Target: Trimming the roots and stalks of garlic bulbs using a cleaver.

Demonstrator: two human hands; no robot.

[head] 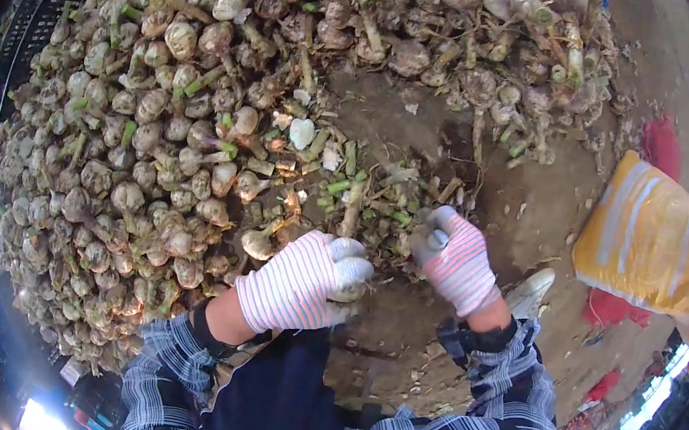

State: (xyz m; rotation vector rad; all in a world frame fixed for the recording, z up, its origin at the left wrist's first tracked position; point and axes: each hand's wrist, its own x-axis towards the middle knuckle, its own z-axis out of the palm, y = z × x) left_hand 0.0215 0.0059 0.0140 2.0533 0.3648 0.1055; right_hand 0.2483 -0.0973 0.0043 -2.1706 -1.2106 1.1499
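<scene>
My left hand (309, 282), in a striped knitted glove with pale coated fingers, is closed around a garlic bulb (348, 288), which shows only partly between the fingers. Opposite it, my right hand (453, 259), gloved alike, has curled fingers around a small pale or metallic object (438, 239) that I cannot identify. The two hands are apart. Cut garlic stalks (353, 206) and trimmings lie on the ground just beyond them. One loose garlic bulb (257, 244) with a short stalk rests beside my left glove.
A big heap of trimmed garlic bulbs (128, 196) covers the left, against a black plastic crate (38, 11). Untrimmed garlic with long stalks (411, 57) is piled ahead. A yellow woven sack (655, 236) and red mesh bags (661, 147) lie right. A shoe (530, 292) is near my right wrist.
</scene>
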